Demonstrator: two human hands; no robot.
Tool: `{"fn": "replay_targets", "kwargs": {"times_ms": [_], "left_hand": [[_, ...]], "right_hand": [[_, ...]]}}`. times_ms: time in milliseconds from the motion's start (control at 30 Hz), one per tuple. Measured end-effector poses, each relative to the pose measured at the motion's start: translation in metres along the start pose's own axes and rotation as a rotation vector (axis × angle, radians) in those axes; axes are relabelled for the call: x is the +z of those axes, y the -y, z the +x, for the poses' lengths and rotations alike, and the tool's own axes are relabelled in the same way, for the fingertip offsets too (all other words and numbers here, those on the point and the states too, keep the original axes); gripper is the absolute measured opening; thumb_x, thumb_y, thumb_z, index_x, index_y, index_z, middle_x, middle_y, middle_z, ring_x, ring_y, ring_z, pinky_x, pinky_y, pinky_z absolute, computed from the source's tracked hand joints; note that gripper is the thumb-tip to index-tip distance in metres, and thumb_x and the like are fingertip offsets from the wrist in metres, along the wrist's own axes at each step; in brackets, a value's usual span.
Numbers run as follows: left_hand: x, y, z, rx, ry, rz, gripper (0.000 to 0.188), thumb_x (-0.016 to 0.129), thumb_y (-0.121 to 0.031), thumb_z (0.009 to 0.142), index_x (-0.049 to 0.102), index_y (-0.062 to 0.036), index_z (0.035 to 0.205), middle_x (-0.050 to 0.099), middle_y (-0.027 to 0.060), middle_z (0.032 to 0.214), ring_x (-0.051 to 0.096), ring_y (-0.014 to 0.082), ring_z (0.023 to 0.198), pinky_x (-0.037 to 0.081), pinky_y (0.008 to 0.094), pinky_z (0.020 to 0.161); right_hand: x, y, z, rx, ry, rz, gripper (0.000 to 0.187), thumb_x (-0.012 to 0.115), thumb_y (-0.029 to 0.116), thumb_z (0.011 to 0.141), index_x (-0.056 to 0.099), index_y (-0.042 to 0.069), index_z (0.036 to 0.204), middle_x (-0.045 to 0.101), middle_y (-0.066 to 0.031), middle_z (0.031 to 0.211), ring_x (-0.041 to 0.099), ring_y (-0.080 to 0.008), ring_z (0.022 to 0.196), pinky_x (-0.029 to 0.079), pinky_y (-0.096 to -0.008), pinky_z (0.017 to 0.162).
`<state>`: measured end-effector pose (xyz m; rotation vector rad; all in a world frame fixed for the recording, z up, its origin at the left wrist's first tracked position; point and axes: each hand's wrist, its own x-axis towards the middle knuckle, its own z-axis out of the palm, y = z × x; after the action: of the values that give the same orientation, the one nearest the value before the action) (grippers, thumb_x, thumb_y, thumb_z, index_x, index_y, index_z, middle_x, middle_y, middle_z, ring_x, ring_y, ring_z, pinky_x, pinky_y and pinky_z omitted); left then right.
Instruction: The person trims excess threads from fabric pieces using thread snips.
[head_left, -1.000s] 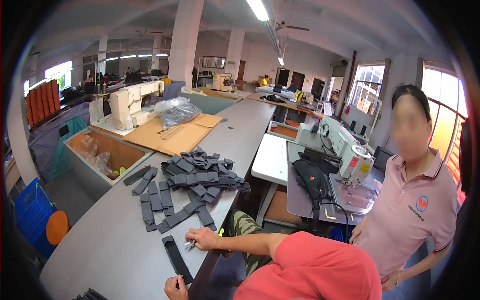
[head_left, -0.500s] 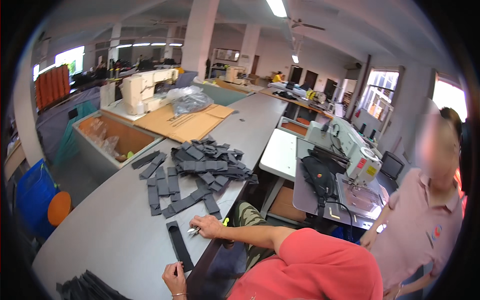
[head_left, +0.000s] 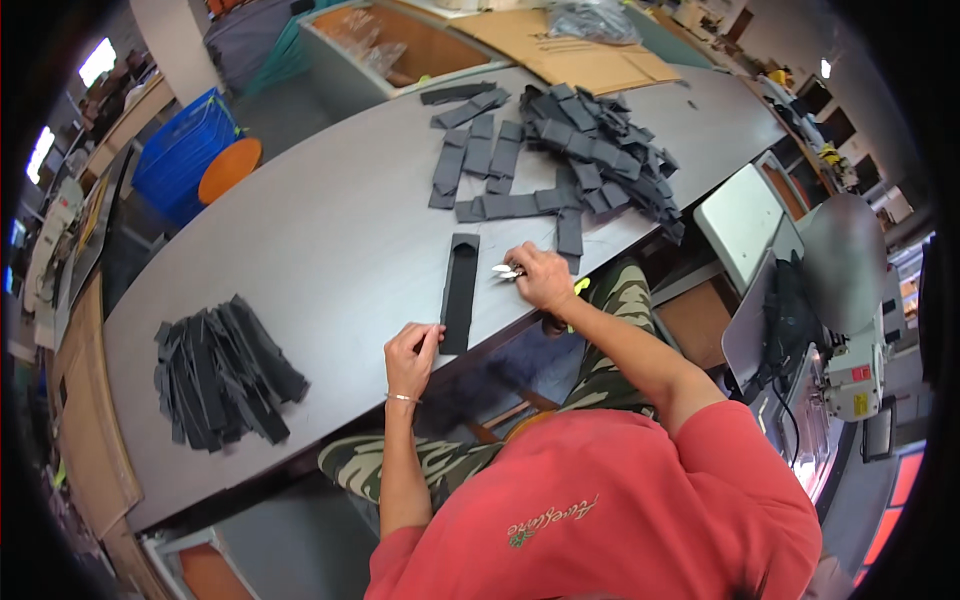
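A single black fabric strip lies lengthwise on the grey table, its far end folded over or edged. My left hand is at the strip's near left edge, thumb and fingers pinched together against it. To the right of the strip, my right hand rests on the table, wrapped around small scissors whose silver blades point left toward the strip. Beyond my hands is a heap of folded dark grey strips, with several more laid out beside it. At the left lies a bundle of black strips.
The curved grey table spans the view. Flattened cardboard and a plastic bag lie at its far side, beside an open bin. A blue container and orange round top stand left; a sewing machine stands right.
My view has swung down and left, bringing the whole black bundle into sight. The other person at the right has mostly left view. Both hands stay by the same strip.
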<state>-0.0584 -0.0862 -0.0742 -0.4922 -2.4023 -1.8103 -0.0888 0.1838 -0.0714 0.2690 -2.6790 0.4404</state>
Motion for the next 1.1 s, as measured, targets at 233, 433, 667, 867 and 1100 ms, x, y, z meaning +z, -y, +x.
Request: {"fn": "replay_targets", "kwargs": {"times_ms": [233,433,667,867,1100], "left_hand": [[0.004,0.003,0.005,-0.212,-0.198,-0.234,0.013,0.060,-0.010,0.089,0.069,0.0006,0.088,0.064,0.0070,0.072,0.061,0.0136,0.067,0.049,0.0256,0.064],[0.042,-0.034,0.045,0.069,-0.176,0.465,0.064,0.078,-0.031,0.073,0.052,-0.0020,0.124,0.051,0.0151,0.112,0.054,0.0255,0.099,0.048,0.0353,0.081],[0.069,-0.036,0.055,-0.272,-0.073,0.624,0.068,0.080,-0.023,0.066,0.047,-0.0007,0.121,0.051,0.0174,0.107,0.055,0.0347,0.096,0.048,0.0414,0.083],[0.068,-0.073,0.037,-0.560,-0.164,-0.497,0.045,0.071,-0.014,0.081,0.048,-0.0015,0.117,0.056,0.0021,0.095,0.053,0.0078,0.083,0.046,0.0232,0.069],[0.060,-0.085,0.010,-0.561,-0.179,-0.731,0.047,0.069,-0.006,0.081,0.045,0.0002,0.121,0.057,0.0013,0.087,0.053,0.0066,0.071,0.045,0.0200,0.062]], "right_hand": [[0.001,0.001,-0.002,0.016,0.025,0.038,0.025,0.059,0.009,0.069,0.056,0.017,0.093,0.055,-0.0046,0.083,0.060,-0.0261,0.076,0.046,-0.0380,0.069],[-0.001,-0.001,-0.004,-0.021,0.008,0.099,0.026,0.061,0.009,0.068,0.057,0.016,0.092,0.055,-0.0045,0.082,0.060,-0.0257,0.076,0.047,-0.0382,0.070],[0.005,-0.005,-0.007,-0.036,-0.046,0.193,0.023,0.064,0.009,0.067,0.058,0.014,0.089,0.055,-0.0046,0.079,0.061,-0.0243,0.075,0.046,-0.0374,0.067],[0.003,-0.009,-0.007,-0.020,-0.074,0.246,0.022,0.063,0.007,0.067,0.059,0.014,0.088,0.054,-0.0050,0.078,0.061,-0.0244,0.074,0.046,-0.0387,0.067],[0.003,-0.013,-0.012,0.204,0.043,0.629,0.026,0.064,0.009,0.075,0.063,0.013,0.100,0.058,-0.0039,0.079,0.059,-0.0176,0.071,0.044,-0.0326,0.066]]}}
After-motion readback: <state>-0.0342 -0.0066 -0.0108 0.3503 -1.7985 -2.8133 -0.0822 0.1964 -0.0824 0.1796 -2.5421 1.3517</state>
